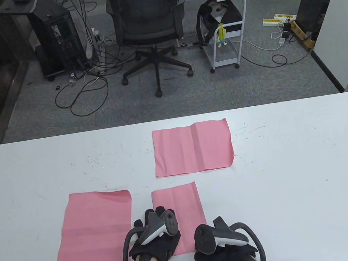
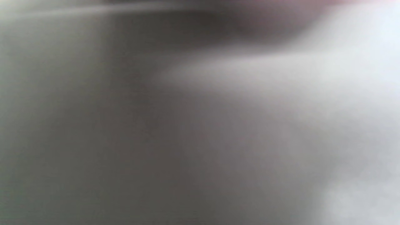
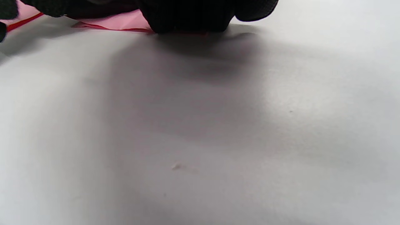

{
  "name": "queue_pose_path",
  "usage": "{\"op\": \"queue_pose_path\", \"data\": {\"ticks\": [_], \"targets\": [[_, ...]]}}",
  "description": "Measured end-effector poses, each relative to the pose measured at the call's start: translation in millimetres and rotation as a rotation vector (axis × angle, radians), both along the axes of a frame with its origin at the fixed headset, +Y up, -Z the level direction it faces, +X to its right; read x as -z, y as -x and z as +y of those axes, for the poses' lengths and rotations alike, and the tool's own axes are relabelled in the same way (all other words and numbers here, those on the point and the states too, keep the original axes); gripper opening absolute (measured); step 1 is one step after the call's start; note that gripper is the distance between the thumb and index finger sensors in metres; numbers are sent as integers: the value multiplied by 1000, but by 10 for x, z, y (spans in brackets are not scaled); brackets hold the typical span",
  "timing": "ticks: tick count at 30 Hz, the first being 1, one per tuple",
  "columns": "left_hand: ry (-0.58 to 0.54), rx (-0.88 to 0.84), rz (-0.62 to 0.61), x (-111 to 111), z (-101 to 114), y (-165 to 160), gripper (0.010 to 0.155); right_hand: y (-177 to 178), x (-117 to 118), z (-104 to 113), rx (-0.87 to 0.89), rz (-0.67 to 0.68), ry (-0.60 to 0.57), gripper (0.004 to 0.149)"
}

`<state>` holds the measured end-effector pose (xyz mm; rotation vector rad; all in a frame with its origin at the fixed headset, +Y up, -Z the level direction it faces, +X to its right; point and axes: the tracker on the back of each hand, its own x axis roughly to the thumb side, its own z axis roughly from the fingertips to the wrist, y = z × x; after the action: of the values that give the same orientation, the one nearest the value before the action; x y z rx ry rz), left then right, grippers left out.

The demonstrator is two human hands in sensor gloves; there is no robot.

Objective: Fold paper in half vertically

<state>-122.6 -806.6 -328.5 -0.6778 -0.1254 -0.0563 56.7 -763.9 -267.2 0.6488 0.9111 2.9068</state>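
Paper [image 1: 183, 208] lying lengthwise toward tabletop [image 1: 298, 167] far edge | left hand [image 1: 155, 239] pressing flat on it | right hand [image 1: 224, 251] resting at its near-right corner, grip unclear.

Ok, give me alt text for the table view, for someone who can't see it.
Two black-gloved hands at the near edge of a white table: the left hand rests on a narrow folded pink paper, the right hand sits at its near right corner. A larger unfolded pink sheet lies left, a creased pink sheet farther back, and a black office chair beyond the table.
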Motion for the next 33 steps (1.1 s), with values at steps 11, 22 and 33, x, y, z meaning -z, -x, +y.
{"op": "queue_pose_path", "data": {"ticks": [11, 22, 33], "targets": [[-2, -2, -1, 0, -4, 1, 75, -170, 347, 97, 191, -206, 85, 59], [-1, -8, 0, -2, -10, 4, 75, -243, 905, -284, 186, -545, 76, 73], [3, -10, -1, -2, -13, 6, 75, -157, 829, -326, 119, -442, 42, 72]]}}
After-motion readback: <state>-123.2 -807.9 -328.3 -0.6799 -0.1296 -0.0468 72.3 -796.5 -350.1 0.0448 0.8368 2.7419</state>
